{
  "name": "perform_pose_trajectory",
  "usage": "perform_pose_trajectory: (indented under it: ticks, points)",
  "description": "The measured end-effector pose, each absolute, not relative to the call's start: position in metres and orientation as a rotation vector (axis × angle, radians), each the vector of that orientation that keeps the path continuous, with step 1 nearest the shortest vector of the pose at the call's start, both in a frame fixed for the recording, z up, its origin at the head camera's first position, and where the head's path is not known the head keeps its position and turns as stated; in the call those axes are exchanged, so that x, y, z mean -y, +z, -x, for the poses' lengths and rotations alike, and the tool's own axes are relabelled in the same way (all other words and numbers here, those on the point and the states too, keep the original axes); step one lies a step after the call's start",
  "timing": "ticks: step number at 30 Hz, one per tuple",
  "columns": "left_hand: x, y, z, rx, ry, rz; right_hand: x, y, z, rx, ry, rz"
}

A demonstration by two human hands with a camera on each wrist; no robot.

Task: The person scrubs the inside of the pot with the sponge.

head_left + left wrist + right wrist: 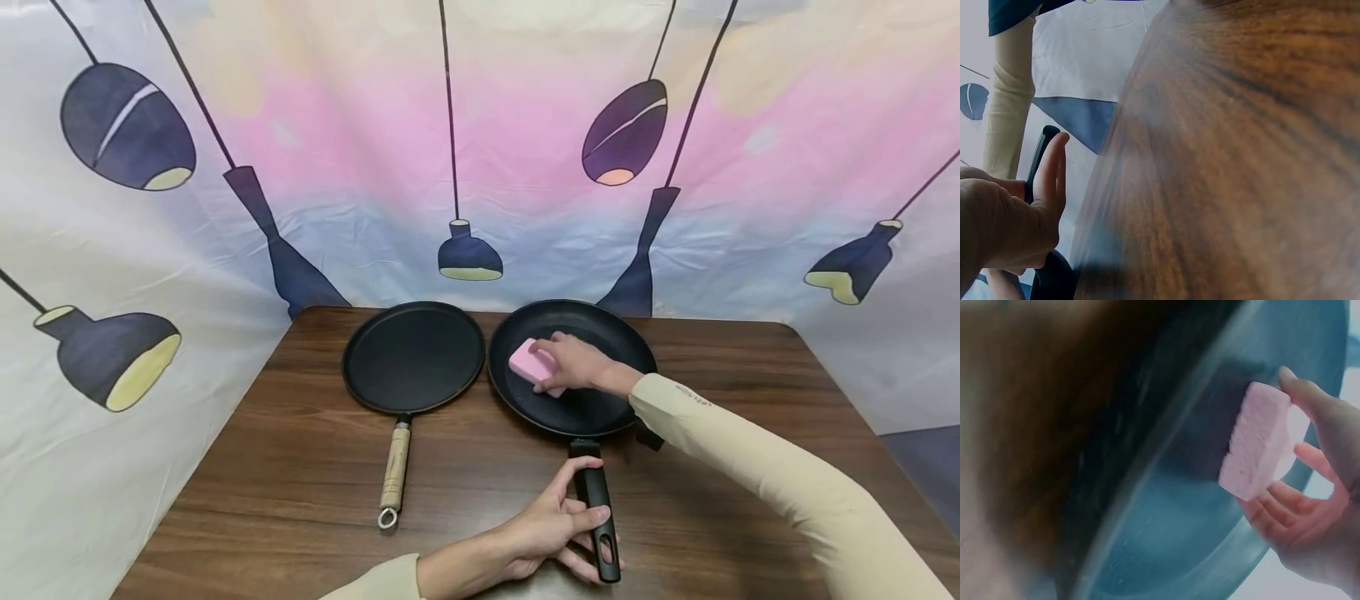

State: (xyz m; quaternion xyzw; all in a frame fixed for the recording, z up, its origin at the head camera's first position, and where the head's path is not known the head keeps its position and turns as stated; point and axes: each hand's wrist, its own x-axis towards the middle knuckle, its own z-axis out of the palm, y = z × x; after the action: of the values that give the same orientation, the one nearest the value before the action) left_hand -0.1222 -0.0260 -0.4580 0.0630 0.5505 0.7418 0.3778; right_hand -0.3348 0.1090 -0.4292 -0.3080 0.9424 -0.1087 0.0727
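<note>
A deep black frying pan (517,400) sits on the right half of the table, its black handle (597,492) toward me. My left hand (551,525) grips that handle, thumb on top and fingers beneath; in the left wrist view the hand (1016,219) is wrapped about it. Inside the pan, my right hand (577,362) holds a pink sponge (531,360) between thumb and fingers. The right wrist view shows the sponge (1255,440) against or just over the pan's inner surface; exact contact I cannot tell.
To the left lies a flat black griddle pan (414,357) with a wooden handle (395,467) ending in a metal ring. Both pans stand on a brown wooden table (300,500). A cloth backdrop (360,167) printed with lamps hangs behind the table.
</note>
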Motion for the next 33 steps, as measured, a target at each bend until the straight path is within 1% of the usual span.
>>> perform_pose_trajectory:
  ticks: [4,8,14,18,23,28,33]
  points:
    - [0.026,-0.459,0.122,-1.414,1.897,-0.168,-0.122,-0.432,0.356,-2.953,-0.275,0.741]
    - [0.026,-0.458,0.122,-1.417,1.890,-0.175,-0.133,-0.431,0.369,-3.029,-0.218,0.562]
    - [0.029,-0.457,0.123,-1.432,1.854,-0.204,-0.129,-0.428,0.373,-3.040,-0.315,0.502]
    - [0.030,-0.457,0.123,-1.427,1.853,-0.213,-0.112,-0.429,0.368,-2.990,-0.314,0.566]
    - [0.030,-0.458,0.122,-1.415,1.856,-0.209,-0.094,-0.426,0.347,-2.885,-0.292,0.821]
    - [0.031,-0.459,0.122,-1.403,1.863,-0.193,-0.097,-0.420,0.325,-2.702,-0.244,1.073]
    - [0.032,-0.459,0.122,-1.400,1.879,-0.196,-0.110,-0.415,0.330,-2.572,-0.248,1.206]
